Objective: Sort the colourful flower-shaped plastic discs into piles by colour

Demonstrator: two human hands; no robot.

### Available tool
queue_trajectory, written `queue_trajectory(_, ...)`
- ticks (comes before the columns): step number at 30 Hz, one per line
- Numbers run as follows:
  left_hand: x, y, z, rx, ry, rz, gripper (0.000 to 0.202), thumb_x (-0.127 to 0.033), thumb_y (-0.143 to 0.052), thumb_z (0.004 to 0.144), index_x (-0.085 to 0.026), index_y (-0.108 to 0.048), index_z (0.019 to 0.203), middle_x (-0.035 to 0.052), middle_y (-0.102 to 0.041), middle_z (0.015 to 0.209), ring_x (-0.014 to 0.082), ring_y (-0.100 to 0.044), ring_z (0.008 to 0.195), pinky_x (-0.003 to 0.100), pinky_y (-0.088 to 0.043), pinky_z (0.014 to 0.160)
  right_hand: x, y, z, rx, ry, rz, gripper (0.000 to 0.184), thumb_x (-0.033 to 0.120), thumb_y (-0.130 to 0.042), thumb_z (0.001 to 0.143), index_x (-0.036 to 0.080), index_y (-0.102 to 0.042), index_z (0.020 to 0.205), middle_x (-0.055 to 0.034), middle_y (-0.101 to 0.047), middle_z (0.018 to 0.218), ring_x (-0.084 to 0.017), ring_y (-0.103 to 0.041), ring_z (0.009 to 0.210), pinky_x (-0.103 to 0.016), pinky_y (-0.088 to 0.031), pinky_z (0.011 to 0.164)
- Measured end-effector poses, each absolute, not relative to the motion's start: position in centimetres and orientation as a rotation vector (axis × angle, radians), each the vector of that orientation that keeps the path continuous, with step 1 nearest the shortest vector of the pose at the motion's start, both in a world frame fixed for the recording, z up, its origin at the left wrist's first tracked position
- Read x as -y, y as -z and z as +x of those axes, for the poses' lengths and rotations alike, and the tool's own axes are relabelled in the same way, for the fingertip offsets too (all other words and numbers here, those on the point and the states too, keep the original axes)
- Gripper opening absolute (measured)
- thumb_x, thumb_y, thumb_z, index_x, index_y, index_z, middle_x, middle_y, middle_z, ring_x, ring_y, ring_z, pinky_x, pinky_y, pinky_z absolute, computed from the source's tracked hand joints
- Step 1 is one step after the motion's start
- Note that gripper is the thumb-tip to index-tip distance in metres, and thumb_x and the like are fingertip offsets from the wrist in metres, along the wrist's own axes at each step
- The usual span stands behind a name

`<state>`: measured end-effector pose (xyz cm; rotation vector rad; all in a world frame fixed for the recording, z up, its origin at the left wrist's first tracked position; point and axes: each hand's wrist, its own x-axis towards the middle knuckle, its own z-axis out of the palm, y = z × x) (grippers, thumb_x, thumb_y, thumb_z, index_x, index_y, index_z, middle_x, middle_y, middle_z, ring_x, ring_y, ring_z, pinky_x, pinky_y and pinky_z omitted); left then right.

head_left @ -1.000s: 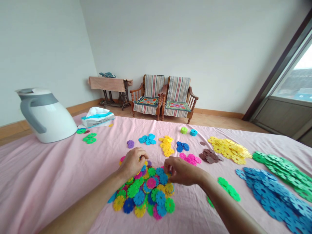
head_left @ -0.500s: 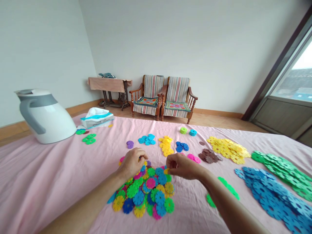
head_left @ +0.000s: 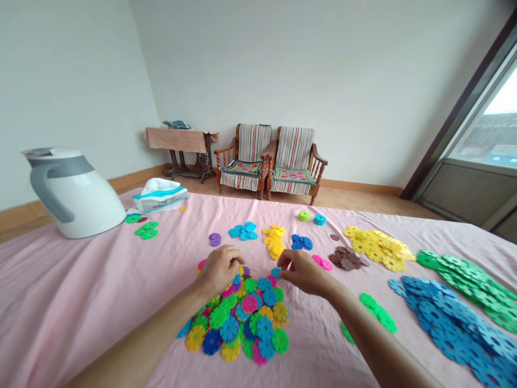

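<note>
A heap of mixed-colour notched plastic snowflake discs (head_left: 238,318) lies on the pink cloth (head_left: 315,345) in front of me. Over the heap's far left edge rests my left hand (head_left: 220,269), fingers curled in; what they hold, if anything, is hidden. My right hand (head_left: 301,269) is above the heap's far right edge, thumb and fingers pinched together. Beside its fingertips shows a blue disc (head_left: 276,272); I cannot tell whether it is gripped. Just beyond that hand lie a yellow disc group (head_left: 275,241), dark blue discs (head_left: 301,243) and pink discs (head_left: 322,262).
Light blue discs (head_left: 243,231) and purple discs (head_left: 215,239) lie farther back. At right are brown (head_left: 346,258), yellow (head_left: 377,247), green (head_left: 468,285) and blue piles (head_left: 452,323). A white jug (head_left: 81,194) and a tissue box (head_left: 160,196) stand at left.
My right hand has moved slightly away from me, towards the yellow group. The yellow disc at its fingertips no longer shows, and a blue one is visible there. My left hand stays put.
</note>
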<state>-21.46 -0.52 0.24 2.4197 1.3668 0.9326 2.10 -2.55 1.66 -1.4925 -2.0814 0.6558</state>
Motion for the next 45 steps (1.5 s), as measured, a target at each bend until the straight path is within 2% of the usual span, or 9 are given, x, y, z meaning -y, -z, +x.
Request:
queue_trajectory(5, 0.6, -0.4, -21.4, -1.342, -0.932, 2.434, 0.029, 0.0, -0.044, 0.067, -0.018, -0.067, 0.067, 0.0003, -0.067, 0.072, 0.014, -0.06, 0.075, 0.024, -0.045, 0.072, 3.3, -1.6, 1.3, 2.137, -0.538, -1.564, 0.02, 0.01, -0.058, 0.064, 0.016, -0.062, 0.083, -0.005, -0.062, 0.084, -0.014, -0.054, 0.069, -0.024, -0.038, 0.061)
queue_trajectory(10, 1.1, -0.9, -21.0, -1.26, -0.974, 2.46, 0.024, -0.003, -0.049, 0.072, -0.018, -0.067, 0.075, 0.0016, -0.067, 0.078, 0.0155, -0.059, 0.083, 0.026, -0.045, 0.077, 3.1, -1.4, 1.2, 2.077, -0.602, -1.547, 0.013, 0.009, -0.057, 0.064, 0.017, -0.054, 0.073, 0.0001, -0.056, 0.069, -0.012, -0.05, 0.062, -0.022, -0.034, 0.054)
queue_trajectory(15, 2.6, -1.7, -20.0, -1.161, -0.959, 2.372, 0.017, -0.021, -0.06, 0.078, -0.02, -0.066, 0.094, 0.0033, -0.066, 0.092, 0.0161, -0.059, 0.088, 0.027, -0.045, 0.079, 3.4, -1.6, -0.1, 1.982, -0.712, -1.375, 0.01, 0.011, -0.056, 0.067, 0.018, -0.049, 0.068, 0.0045, -0.049, 0.059, -0.008, -0.044, 0.054, -0.02, -0.03, 0.048)
queue_trajectory(20, 3.7, -2.3, -19.2, -1.124, -0.867, 2.331, 0.01, -0.023, -0.058, 0.08, -0.018, -0.066, 0.081, 0.001, -0.065, 0.077, 0.0142, -0.059, 0.075, 0.025, -0.044, 0.07, 4.2, -1.6, -1.9, 1.942, -0.646, -1.261, 0.013, 0.008, -0.056, 0.065, 0.018, -0.047, 0.067, 0.0041, -0.05, 0.061, -0.009, -0.046, 0.056, -0.019, -0.032, 0.05)
queue_trajectory(24, 3.5, -2.3, -19.2, -1.139, -0.886, 2.311, 0.011, -0.021, -0.056, 0.079, -0.018, -0.065, 0.073, 0.0004, -0.065, 0.073, 0.0135, -0.059, 0.072, 0.024, -0.042, 0.069, 4.8, -1.0, -1.5, 1.848, -0.662, -1.284, 0.015, 0.009, -0.053, 0.069, 0.017, -0.051, 0.081, 0.0007, -0.059, 0.073, -0.009, -0.053, 0.059, -0.02, -0.037, 0.052)
queue_trajectory(32, -1.7, -0.8, -21.1, -1.424, -1.058, 2.118, 0.018, -0.029, -0.051, 0.079, -0.017, -0.064, 0.076, -0.0002, -0.068, 0.071, 0.0146, -0.062, 0.068, 0.022, -0.045, 0.064, 6.8, 0.5, 2.2, 1.743, -0.466, -1.416, 0.015, 0.018, -0.043, 0.082, 0.018, -0.05, 0.096, 0.0003, -0.058, 0.068, -0.013, -0.054, 0.06, -0.023, -0.038, 0.054)
queue_trajectory(39, -7.9, -2.0, -21.0, -1.939, -0.874, 2.105, 0.015, -0.029, -0.055, 0.073, -0.019, -0.065, 0.068, 0.0015, -0.07, 0.072, 0.0177, -0.064, 0.071, 0.022, -0.04, 0.058, 6.9, 1.3, 2.2, 1.769, -0.387, -1.394, 0.017, 0.018, -0.042, 0.083, 0.018, -0.051, 0.097, -0.0018, -0.06, 0.072, -0.014, -0.055, 0.063, -0.023, -0.038, 0.055)
queue_trajectory(43, -10.0, -1.9, -20.5, -2.042, -0.848, 2.044, 0.016, -0.027, -0.054, 0.073, -0.019, -0.066, 0.065, 0.0047, -0.07, 0.072, 0.0211, -0.064, 0.072, 0.024, -0.039, 0.056, 6.8, 1.8, 2.5, 1.778, -0.358, -1.4, 0.018, 0.016, -0.041, 0.082, 0.018, -0.052, 0.096, -0.0027, -0.062, 0.074, -0.014, -0.056, 0.064, -0.023, -0.038, 0.054)
queue_trajectory(45, -10.2, -1.9, -20.4, -2.04, -0.849, 2.044, 0.015, -0.025, -0.054, 0.073, -0.02, -0.067, 0.071, 0.0051, -0.071, 0.076, 0.0211, -0.064, 0.076, 0.024, -0.04, 0.059, 6.8, 1.9, 2.6, 1.776, -0.349, -1.409, 0.018, 0.016, -0.041, 0.082, 0.018, -0.053, 0.095, -0.0031, -0.062, 0.074, -0.014, -0.056, 0.065, -0.023, -0.038, 0.054)
